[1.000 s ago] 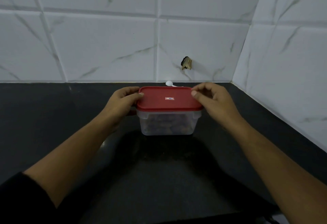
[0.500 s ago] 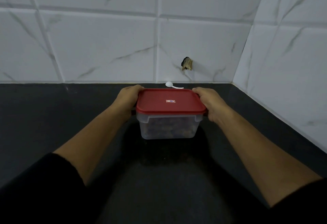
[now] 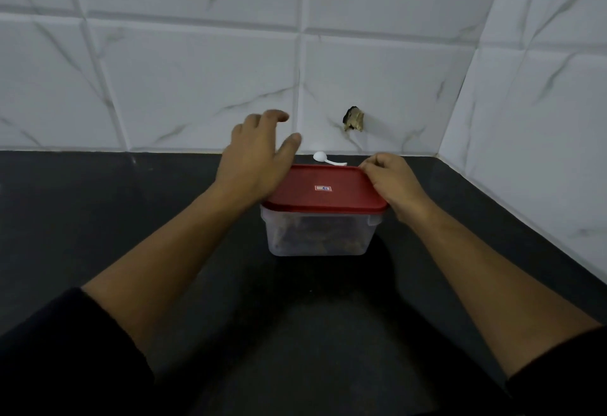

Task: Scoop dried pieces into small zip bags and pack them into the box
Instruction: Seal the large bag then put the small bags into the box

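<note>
With the box [image 3: 320,235] on the counter [image 3: 98,218], the right hand [image 3: 392,182] pinched the lid [image 3: 325,200] at its far corner while the left hand [image 3: 259,159] hovered spread wide; steadying the box while peeling upward would likely serve best.

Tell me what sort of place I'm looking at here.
Likely a home kitchen corner: a dark countertop meets white marble-look wall tiles, with a red-lidded container and white spoon on it.
</note>
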Available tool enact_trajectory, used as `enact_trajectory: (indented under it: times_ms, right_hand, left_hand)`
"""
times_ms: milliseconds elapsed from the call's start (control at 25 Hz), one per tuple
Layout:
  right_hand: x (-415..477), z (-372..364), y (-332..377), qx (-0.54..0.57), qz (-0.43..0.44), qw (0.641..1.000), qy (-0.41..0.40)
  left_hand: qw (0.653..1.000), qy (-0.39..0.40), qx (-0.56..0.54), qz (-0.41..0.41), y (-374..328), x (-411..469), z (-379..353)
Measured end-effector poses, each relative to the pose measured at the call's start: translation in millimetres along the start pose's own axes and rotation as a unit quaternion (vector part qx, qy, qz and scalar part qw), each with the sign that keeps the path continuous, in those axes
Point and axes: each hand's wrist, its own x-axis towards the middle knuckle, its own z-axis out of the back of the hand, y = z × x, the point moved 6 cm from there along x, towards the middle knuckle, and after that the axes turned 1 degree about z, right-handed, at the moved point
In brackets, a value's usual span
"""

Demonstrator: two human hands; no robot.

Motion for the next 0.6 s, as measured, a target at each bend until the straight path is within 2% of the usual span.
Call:
enact_trajectory:
  times_ms: [120, 200, 280, 400, 440, 600]
  right_hand:
    - [-1, 11, 20, -0.129, 0.053, 0.99, 0.011]
    - [-4, 20, 43, -0.136, 0.08, 0.987, 0.021]
    - [-6, 15, 55, -0.09, 0.089, 0.991, 0.041]
    - [-18, -17, 32, -0.103, 0.059, 0.988, 0.1]
    - [-23, -19, 25, -0.084, 0.03, 0.992, 0.091]
    - [-26, -5, 1, 0.061, -0.035, 0.997, -0.044]
  left_hand:
    - [0.99, 0.123, 0.058, 0.045, 3, -25, -35]
    - [0.985, 0.143, 0.066, 0.065, 10, -26, -40]
    - [0.986, 0.143, 0.056, 0.07, 12, -24, -38]
    - [0.989, 0.121, 0.014, 0.08, 9, -28, -35]
    - [0.99, 0.106, -0.007, 0.096, 10, -31, -36]
    - [0.977, 0.045, -0.096, 0.187, 24, -38, -32]
